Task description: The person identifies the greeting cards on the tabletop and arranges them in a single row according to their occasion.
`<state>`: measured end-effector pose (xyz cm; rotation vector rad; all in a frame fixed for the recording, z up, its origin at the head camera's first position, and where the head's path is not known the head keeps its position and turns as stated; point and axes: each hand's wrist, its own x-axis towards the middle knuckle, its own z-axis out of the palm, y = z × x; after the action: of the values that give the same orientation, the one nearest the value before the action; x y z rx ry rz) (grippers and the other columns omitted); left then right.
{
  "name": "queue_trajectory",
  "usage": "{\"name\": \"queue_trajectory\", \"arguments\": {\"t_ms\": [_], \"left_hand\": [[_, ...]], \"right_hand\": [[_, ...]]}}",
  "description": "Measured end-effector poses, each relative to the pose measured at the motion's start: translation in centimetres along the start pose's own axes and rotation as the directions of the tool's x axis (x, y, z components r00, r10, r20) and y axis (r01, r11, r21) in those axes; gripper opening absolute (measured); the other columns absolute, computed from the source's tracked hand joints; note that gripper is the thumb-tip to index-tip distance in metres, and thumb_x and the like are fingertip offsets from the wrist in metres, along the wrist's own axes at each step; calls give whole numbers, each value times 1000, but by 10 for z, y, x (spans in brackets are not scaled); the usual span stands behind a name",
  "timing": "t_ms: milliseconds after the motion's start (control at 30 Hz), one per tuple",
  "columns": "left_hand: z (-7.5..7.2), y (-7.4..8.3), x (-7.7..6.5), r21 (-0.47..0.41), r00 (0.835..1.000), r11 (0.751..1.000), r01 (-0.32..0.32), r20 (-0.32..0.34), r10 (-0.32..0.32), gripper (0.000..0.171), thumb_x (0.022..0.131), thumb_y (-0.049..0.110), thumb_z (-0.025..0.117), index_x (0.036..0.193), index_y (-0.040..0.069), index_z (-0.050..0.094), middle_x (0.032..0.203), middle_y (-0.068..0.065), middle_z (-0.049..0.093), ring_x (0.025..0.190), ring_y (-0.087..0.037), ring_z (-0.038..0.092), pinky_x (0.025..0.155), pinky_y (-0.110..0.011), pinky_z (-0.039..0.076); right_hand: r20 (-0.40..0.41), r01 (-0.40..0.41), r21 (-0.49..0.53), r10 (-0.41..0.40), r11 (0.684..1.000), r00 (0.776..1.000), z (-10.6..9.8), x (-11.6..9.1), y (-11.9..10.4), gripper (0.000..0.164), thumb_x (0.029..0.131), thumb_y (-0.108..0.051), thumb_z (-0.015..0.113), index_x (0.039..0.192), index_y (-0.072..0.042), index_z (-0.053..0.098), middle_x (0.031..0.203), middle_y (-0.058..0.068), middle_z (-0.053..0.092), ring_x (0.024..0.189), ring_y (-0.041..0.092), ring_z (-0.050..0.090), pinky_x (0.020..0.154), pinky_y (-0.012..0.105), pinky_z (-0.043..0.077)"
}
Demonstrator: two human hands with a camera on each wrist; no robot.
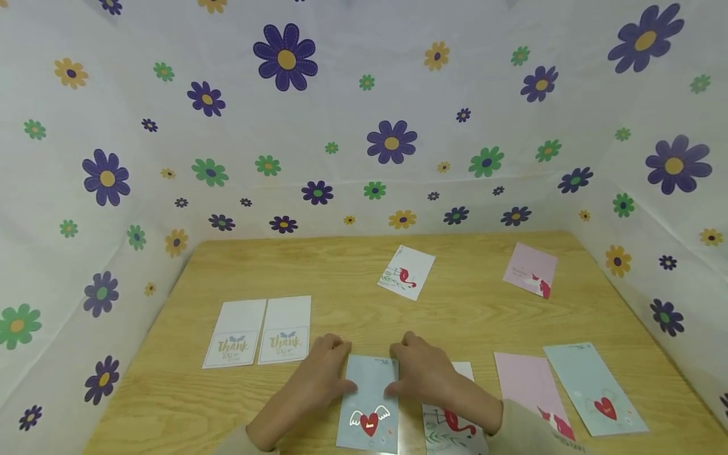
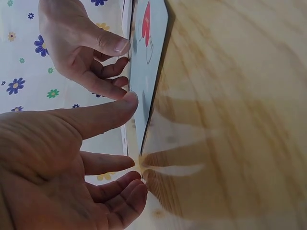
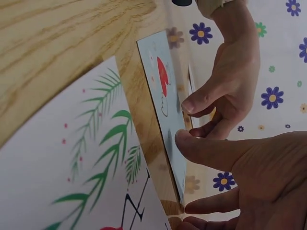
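In the head view a light blue card (image 1: 368, 404) with a red winged heart lies flat at the front middle of the table. My left hand (image 1: 321, 373) is at its left edge, thumb over the margin and fingertips near the far left corner. On the opposite side my right hand (image 1: 423, 373) mirrors it, thumb over the right margin. In the left wrist view both thumbs sit over the card (image 2: 146, 72), fingers loosely bent; whether they touch it is hard to tell. A white flamingo card (image 1: 449, 436) lies partly hidden under my right forearm.
Two thank-you cards (image 1: 284, 332) lie side by side at left. Farther back are another flamingo card (image 1: 406, 272) and a pink unicorn card (image 1: 531, 268). At right lie a second pink card (image 1: 529, 385) and another blue heart card (image 1: 594, 388). Flower-printed cloth (image 1: 341, 126) surrounds the wooden table.
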<state>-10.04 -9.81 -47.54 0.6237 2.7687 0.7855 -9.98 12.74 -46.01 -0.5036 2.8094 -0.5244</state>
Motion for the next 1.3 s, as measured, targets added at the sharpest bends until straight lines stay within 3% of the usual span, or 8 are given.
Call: {"name": "queue_trajectory", "arguments": {"t_ms": [333, 567, 967, 1300], "left_hand": [[0, 0, 3, 45, 1000, 999, -25, 19, 24, 65, 80, 20, 90, 133, -7, 63, 132, -16, 54, 123, -34, 47, 101, -49, 48], [-2, 2, 7, 112, 999, 993, -38, 18, 36, 60, 80, 22, 90, 129, -3, 66, 122, -11, 59, 107, -26, 51, 93, -42, 49], [-7, 7, 11, 108, 1000, 994, -13, 29, 10, 55, 78, 19, 92, 122, 0, 67, 106, -6, 58, 96, -23, 49, 86, -40, 46], [-8, 9, 15, 119, 999, 993, -9, 45, 4, 53, 77, 18, 93, 119, 0, 67, 108, -7, 58, 97, -24, 49, 88, -42, 48]], "right_hand": [[-48, 35, -52, -38, 998, 998, 4, 1, -2, 61, 69, -36, 96, 111, 2, 72, 96, 6, 56, 80, 19, 49, 64, 34, 49], [-37, 37, -50, -39, 998, 999, 2, 7, -4, 56, 71, -32, 97, 109, 0, 73, 88, 3, 56, 75, 17, 47, 62, 31, 46], [-30, 12, -24, -13, 1000, 999, 0, 7, -7, 58, 69, -30, 98, 110, 2, 72, 91, 5, 56, 78, 19, 48, 63, 33, 48], [-3, -4, 12, 4, 1000, 1000, 1, 10, -7, 52, 70, -27, 97, 105, 0, 71, 91, 5, 54, 80, 19, 48, 65, 33, 47]]}}
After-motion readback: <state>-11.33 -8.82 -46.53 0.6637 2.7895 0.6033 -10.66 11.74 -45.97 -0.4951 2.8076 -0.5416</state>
